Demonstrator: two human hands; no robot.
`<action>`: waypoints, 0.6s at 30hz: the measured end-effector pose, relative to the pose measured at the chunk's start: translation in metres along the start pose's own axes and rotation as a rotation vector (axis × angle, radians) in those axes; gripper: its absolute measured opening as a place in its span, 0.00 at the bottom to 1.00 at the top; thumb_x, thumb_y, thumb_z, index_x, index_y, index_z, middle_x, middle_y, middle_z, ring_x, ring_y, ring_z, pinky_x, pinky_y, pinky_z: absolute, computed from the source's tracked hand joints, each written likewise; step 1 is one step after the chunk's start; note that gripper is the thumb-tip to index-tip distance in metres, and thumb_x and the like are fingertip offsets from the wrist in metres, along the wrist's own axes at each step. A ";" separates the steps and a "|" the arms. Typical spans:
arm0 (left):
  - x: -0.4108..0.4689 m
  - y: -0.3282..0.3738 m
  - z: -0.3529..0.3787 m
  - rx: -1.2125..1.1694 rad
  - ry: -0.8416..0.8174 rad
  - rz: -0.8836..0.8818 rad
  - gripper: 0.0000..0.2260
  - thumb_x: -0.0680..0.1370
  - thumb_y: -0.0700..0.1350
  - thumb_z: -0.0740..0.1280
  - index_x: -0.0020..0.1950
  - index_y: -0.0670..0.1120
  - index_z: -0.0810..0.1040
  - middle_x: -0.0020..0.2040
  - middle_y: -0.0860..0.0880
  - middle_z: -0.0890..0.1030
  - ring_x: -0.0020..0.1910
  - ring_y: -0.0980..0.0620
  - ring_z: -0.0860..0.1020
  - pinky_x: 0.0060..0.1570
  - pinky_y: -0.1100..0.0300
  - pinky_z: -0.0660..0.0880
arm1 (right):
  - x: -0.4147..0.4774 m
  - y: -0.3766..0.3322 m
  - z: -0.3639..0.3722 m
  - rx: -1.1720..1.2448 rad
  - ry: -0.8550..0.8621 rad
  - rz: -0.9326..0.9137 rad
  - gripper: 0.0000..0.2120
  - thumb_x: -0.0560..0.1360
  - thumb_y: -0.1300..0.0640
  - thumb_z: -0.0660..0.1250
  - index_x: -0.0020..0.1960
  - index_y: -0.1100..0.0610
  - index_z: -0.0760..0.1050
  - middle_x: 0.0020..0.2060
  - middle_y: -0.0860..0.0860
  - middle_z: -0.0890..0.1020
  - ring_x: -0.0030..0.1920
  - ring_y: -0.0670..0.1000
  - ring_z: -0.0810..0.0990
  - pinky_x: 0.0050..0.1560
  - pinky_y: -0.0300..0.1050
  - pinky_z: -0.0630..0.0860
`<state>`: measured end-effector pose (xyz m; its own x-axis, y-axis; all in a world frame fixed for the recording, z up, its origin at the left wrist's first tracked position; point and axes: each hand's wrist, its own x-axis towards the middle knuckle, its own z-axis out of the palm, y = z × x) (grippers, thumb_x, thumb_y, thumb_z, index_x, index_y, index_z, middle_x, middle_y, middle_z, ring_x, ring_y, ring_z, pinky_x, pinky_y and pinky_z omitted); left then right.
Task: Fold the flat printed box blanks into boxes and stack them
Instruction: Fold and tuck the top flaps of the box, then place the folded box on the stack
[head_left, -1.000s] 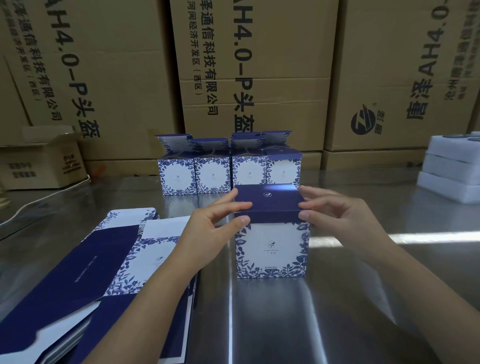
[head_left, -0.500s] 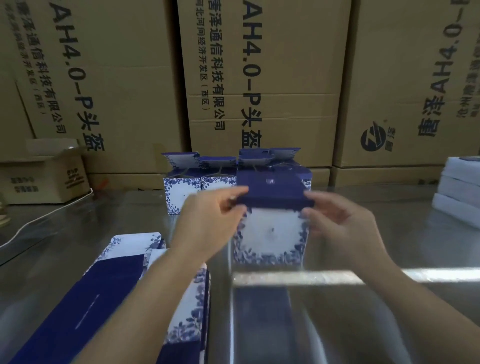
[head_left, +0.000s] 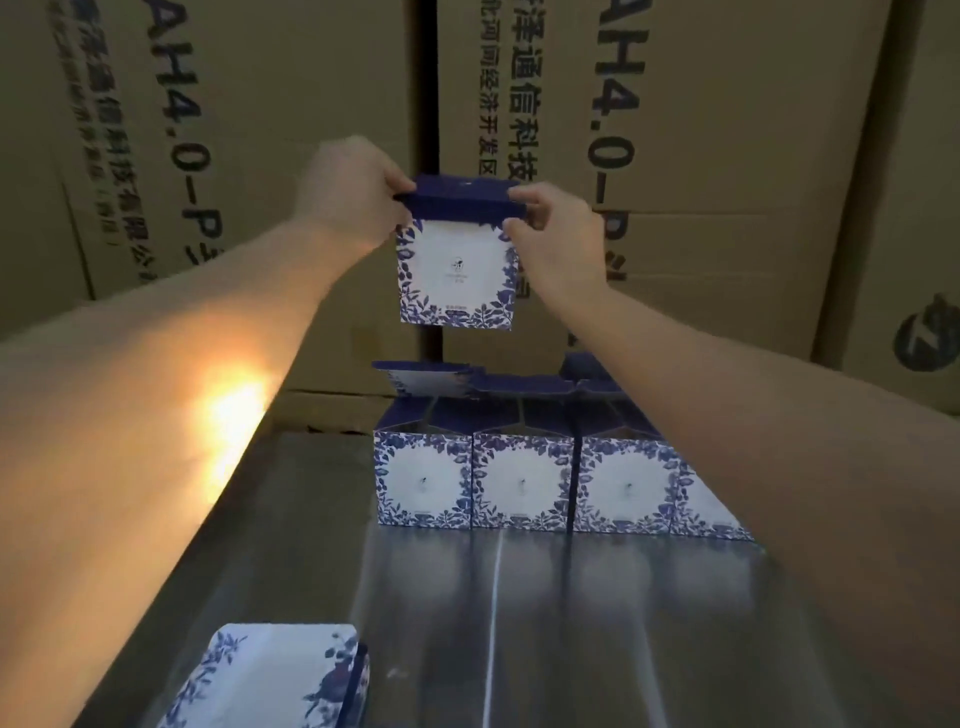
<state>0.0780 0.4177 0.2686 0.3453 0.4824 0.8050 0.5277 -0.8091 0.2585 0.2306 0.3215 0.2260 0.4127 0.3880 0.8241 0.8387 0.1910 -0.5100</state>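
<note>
Both hands are holding one folded box (head_left: 457, 270) up in the air, above the row of boxes (head_left: 524, 483) standing along the far edge of the table (head_left: 519, 623). It is touching nothing below it. The left hand (head_left: 358, 192) is pinching the left end of the dark blue lid (head_left: 462, 200). The right hand (head_left: 550, 234) is gripping the upper right corner with curled fingers. The box is hanging slightly tilted.

It looks like thin printed card with nothing inside, so it is probably very light and easy to carry. It is likely stiff only along its creases. The white walls would probably dent under a hard squeeze, and the glossy print may be slippery. The top corners, where the card is folded double, seem the safest place for a light pinch. The boxes in the row are showing raised flaps, so a box set on them could sit unsteadily.

A pile of flat blanks (head_left: 280, 675) is lying at the near edge, towards the left. Big brown cartons (head_left: 727, 156) are rising behind the far edge.
</note>
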 end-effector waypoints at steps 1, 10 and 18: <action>0.008 -0.010 0.013 0.020 0.009 -0.001 0.14 0.74 0.38 0.70 0.60 0.44 0.80 0.56 0.43 0.82 0.56 0.45 0.78 0.55 0.58 0.71 | 0.007 0.009 0.014 -0.015 0.010 0.003 0.16 0.76 0.61 0.66 0.63 0.56 0.76 0.56 0.51 0.82 0.53 0.45 0.79 0.54 0.32 0.71; -0.007 -0.088 0.165 -0.093 -0.253 -0.216 0.21 0.76 0.35 0.63 0.68 0.44 0.72 0.61 0.41 0.78 0.60 0.41 0.75 0.58 0.54 0.70 | 0.004 0.109 0.106 -0.116 -0.286 0.251 0.20 0.79 0.58 0.62 0.70 0.53 0.69 0.63 0.55 0.77 0.60 0.54 0.76 0.59 0.41 0.70; -0.018 -0.102 0.188 -0.191 -0.491 -0.333 0.40 0.76 0.34 0.59 0.76 0.56 0.38 0.59 0.39 0.73 0.50 0.42 0.74 0.51 0.57 0.69 | -0.007 0.124 0.098 -0.213 -0.691 0.341 0.41 0.77 0.65 0.57 0.75 0.39 0.35 0.38 0.54 0.73 0.33 0.52 0.71 0.33 0.44 0.69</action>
<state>0.1642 0.5542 0.1271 0.5265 0.7807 0.3367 0.5360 -0.6122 0.5813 0.2969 0.4309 0.1326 0.4037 0.8781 0.2567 0.7844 -0.1879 -0.5911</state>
